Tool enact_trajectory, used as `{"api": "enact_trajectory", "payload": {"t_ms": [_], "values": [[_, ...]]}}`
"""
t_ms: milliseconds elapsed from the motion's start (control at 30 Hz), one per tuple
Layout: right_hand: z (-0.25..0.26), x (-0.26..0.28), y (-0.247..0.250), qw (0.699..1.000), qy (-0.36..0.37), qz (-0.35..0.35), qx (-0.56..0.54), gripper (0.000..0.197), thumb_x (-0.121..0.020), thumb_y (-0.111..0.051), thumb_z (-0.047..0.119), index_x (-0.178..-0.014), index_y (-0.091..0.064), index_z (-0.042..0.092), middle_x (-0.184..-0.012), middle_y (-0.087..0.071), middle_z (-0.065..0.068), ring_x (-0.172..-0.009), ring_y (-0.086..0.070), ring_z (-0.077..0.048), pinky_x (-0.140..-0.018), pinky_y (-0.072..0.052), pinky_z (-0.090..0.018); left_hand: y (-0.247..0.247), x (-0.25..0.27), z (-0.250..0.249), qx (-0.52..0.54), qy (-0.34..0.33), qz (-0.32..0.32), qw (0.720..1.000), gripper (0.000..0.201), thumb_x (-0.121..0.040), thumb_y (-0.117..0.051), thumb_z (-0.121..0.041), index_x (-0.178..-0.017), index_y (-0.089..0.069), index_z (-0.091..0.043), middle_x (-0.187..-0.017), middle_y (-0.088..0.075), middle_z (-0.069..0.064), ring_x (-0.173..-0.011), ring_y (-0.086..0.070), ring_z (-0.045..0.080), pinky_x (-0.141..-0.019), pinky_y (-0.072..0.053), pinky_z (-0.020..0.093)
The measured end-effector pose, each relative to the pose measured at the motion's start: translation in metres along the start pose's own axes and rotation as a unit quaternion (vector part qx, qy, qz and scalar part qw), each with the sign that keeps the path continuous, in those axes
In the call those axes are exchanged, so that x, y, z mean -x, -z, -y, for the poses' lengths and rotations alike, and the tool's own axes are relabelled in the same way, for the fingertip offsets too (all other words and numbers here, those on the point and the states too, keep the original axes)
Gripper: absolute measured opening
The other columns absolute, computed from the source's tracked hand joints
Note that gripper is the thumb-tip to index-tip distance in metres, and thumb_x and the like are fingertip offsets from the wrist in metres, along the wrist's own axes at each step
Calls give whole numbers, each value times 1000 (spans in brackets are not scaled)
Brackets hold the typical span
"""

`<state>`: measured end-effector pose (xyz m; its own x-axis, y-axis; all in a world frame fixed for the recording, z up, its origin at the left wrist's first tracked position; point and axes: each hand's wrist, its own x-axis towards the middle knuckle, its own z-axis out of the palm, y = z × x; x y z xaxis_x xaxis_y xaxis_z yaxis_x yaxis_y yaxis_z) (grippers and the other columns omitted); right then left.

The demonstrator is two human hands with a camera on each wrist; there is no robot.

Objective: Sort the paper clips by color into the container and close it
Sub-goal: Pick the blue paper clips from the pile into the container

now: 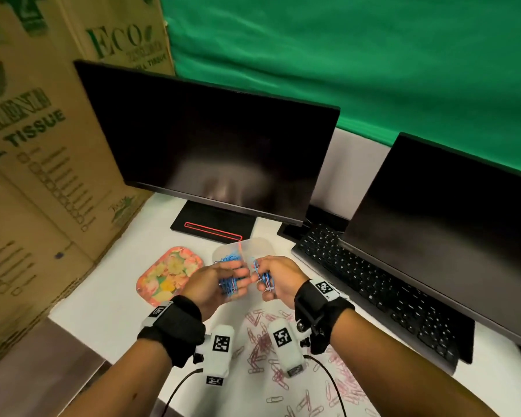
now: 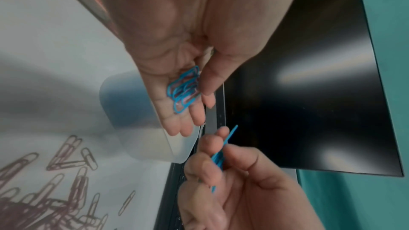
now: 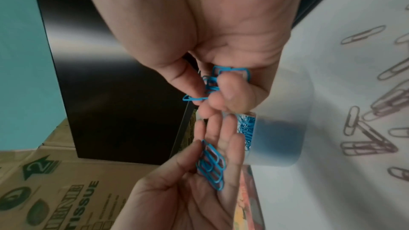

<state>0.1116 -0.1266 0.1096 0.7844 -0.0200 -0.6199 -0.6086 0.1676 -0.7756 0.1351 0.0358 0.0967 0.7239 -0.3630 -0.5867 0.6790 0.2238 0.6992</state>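
Note:
Both hands hover over the white table in front of a translucent container (image 1: 254,245) (image 2: 132,111) (image 3: 278,128) that has blue clips (image 1: 226,259) in its left part. My left hand (image 1: 232,282) (image 2: 188,104) (image 3: 205,163) is palm up, and a small heap of blue paper clips (image 1: 229,286) (image 2: 183,90) (image 3: 211,167) lies on its nearly straight fingers, thumb close beside. My right hand (image 1: 265,281) (image 3: 212,92) (image 2: 219,156) pinches a bunch of blue clips (image 1: 264,276) (image 3: 211,83) between thumb and fingers. Several pink clips (image 1: 262,341) (image 2: 66,155) (image 3: 365,144) lie scattered nearer me.
A floral pink tray (image 1: 169,273) lies left of the container. A dark monitor (image 1: 211,152) stands behind, with a black keyboard (image 1: 373,293) and a second monitor (image 1: 448,230) to the right. Cardboard boxes (image 1: 36,176) wall off the left side.

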Motion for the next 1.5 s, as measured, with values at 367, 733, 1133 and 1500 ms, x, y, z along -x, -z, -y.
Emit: {"api": "enact_trajectory", "payload": {"t_ms": [367, 733, 1133, 1500], "values": [[8, -20, -14, 997, -24, 2, 68, 11, -92, -50, 4, -87, -57, -2, -66, -55, -14, -50, -50, -20, -41, -42, -26, 25, 4, 19, 29, 28, -37, 998, 25, -96, -39, 4, -113, -57, 2, -97, -69, 21, -86, -68, 32, -77, -58, 39], [13, -24, -32, 995, -58, 68, 46, 20, -96, -46, 6, -102, -57, -9, -75, -61, -19, -59, -60, -23, -49, -53, -27, 25, -7, 8, -167, -95, -160, 968, 16, -86, -68, -26, -84, -70, -10, -50, -41, -5, -42, -33, 11, -42, -28, 21], [10, -14, -9, 995, -77, 44, 37, 14, -94, -44, -1, -86, -57, -1, -72, -54, -15, -55, -50, -18, -43, -43, -20, 12, -41, -11, -387, -118, -199, 893, 17, -86, -68, -25, -86, -70, -8, -64, -59, 0, -58, -53, 16, -51, -39, 22], [1, -19, -11, 998, -38, -57, -11, 14, -90, -53, -1, -83, -65, -3, -70, -67, -16, -49, -60, -16, -51, -49, -26, -14, 2, 23, -466, -143, -114, 866, 35, -70, -77, -47, -61, -69, -15, -60, -67, -5, -60, -61, 11, -60, -45, 21]]}}
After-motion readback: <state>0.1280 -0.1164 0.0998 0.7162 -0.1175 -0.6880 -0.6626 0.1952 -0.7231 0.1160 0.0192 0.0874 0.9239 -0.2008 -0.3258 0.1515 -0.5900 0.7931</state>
